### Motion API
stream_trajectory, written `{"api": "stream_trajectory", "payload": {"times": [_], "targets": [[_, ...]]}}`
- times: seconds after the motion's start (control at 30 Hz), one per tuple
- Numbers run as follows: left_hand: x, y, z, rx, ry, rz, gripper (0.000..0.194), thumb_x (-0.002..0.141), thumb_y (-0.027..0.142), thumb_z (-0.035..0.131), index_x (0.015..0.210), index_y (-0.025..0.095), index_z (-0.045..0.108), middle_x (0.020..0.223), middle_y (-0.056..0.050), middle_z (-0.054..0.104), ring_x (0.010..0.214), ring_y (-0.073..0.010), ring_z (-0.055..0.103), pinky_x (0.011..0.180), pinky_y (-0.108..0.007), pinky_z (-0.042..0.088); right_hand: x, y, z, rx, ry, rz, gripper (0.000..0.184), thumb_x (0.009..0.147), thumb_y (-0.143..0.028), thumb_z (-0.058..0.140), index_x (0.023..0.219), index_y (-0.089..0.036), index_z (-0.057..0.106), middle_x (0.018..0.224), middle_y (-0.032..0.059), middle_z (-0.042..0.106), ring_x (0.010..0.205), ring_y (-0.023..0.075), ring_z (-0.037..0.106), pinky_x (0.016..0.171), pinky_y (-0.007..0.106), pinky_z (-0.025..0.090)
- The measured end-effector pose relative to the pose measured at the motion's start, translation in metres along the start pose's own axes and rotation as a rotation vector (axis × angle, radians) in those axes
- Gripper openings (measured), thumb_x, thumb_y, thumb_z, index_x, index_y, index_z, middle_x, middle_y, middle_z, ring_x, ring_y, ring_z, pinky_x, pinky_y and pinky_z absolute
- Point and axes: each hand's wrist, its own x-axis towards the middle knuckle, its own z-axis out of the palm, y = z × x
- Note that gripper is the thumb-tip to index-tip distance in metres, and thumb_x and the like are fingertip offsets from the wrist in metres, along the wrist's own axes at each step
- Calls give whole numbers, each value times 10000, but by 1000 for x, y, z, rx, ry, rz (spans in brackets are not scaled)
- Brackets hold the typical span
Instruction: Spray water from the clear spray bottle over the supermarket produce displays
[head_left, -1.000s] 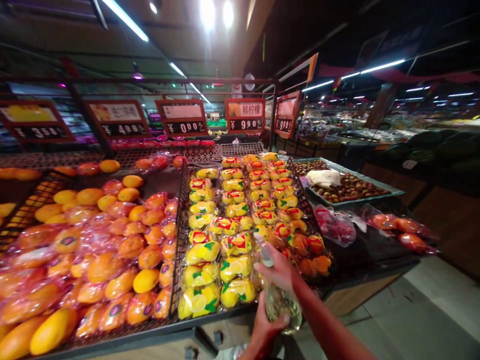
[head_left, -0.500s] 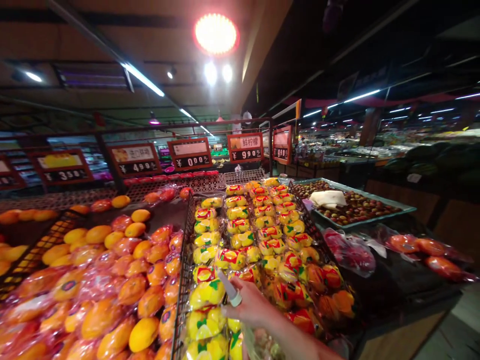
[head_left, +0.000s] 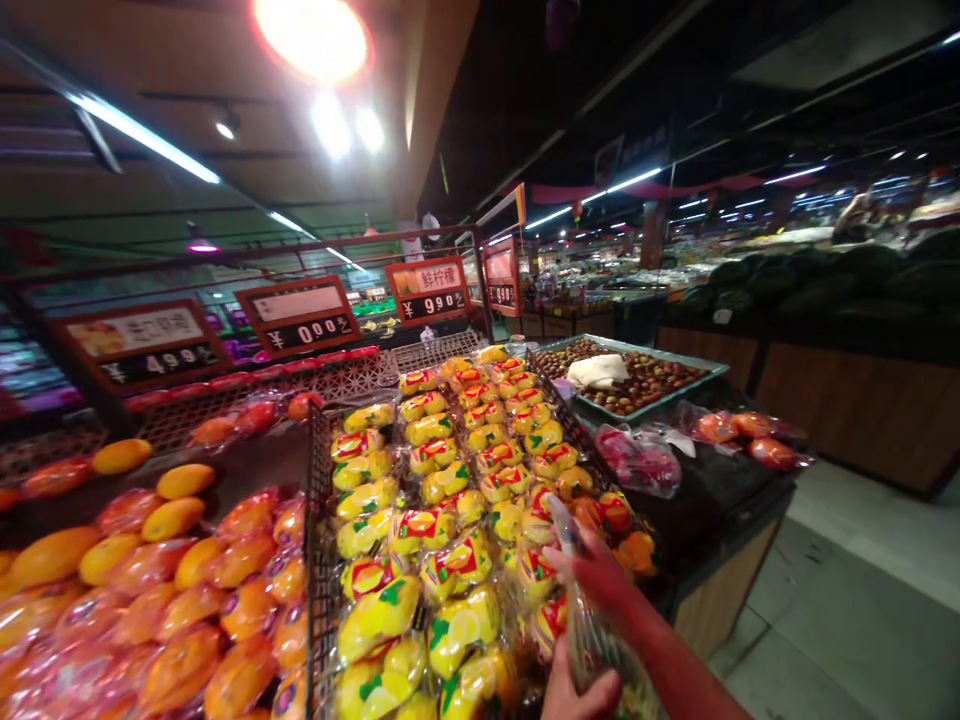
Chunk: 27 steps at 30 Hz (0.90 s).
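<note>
My right hand (head_left: 598, 572) is closed round the neck of a clear bottle (head_left: 591, 640) whose thin nozzle points up and left over the fruit. At the bottom edge my left hand (head_left: 579, 696) grips the bottle's lower part; only its fingers show. Both hands hover at the front right corner of a wire bin of bagged lemons (head_left: 435, 480) with red, yellow and green labels. The bottle's base is cut off by the frame.
Wrapped oranges (head_left: 187, 600) fill the bin to the left, behind a wire divider (head_left: 319, 560). A tray of small brown fruit (head_left: 637, 375) and bagged red fruit (head_left: 641, 460) lie to the right. Price signs (head_left: 427, 290) hang behind. A grey aisle floor (head_left: 840, 620) runs on the right.
The view has swung left to right and down. My hands and the bottle now sit further right over the lemons' front corner, and my left hand shows again at the bottom.
</note>
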Motion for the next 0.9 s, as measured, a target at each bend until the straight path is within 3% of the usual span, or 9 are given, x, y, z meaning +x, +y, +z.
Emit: {"api": "stream_trajectory", "payload": {"times": [0.2, 0.33, 0.47, 0.63, 0.77, 0.9], "targets": [[21, -40, 18, -29, -163, -47, 1013, 518, 741, 936, 1304, 182, 628, 1204, -173, 777, 1217, -463, 693, 1075, -536, 502, -9, 16, -44, 110, 221, 130, 427, 606, -447, 786, 934, -193, 688, 714, 0, 672, 578, 186, 620, 571, 324, 541], [20, -38, 24, -2, -137, -77, 980, 532, 696, 957, 1284, 159, 630, 1219, -195, 769, 1209, -458, 692, 1055, -525, 509, -10, 21, -53, 151, 244, 142, 410, 592, -438, 802, 905, -207, 672, 704, -9, 664, 553, 186, 618, 560, 338, 548], [15, -26, 24, -70, -88, -64, 992, 518, 664, 969, 1290, 150, 617, 1255, -210, 762, 1247, -471, 668, 1053, -532, 513, -7, 13, -48, 103, 193, 140, 399, 612, -451, 800, 896, -211, 655, 750, 3, 672, 603, 195, 629, 600, 343, 552], [1, -10, 17, -157, 95, 16, 989, 554, 646, 962, 1342, 167, 603, 1310, -208, 748, 1286, -443, 658, 1117, -535, 492, 0, -18, -12, -143, -73, -36, 317, 735, -409, 731, 957, -203, 638, 811, 9, 694, 712, 190, 619, 690, 312, 502], [-14, -7, 1, -178, 399, 111, 1043, 527, 694, 952, 1363, 183, 595, 1315, -198, 738, 1303, -439, 649, 1178, -532, 468, 2, -50, 40, -469, -327, -148, 266, 767, -310, 735, 993, -193, 657, 843, 7, 710, 735, 178, 599, 691, 282, 449], [-31, -1, -21, -119, 615, 199, 1047, 652, 722, 868, 1481, 179, 530, 1441, -196, 660, 1431, -440, 543, 1254, -523, 396, 0, -74, 96, -544, -554, -225, 406, 735, -364, 818, 1098, -222, 704, 1008, 8, 763, 846, 201, 671, 712, 262, 456]]}}
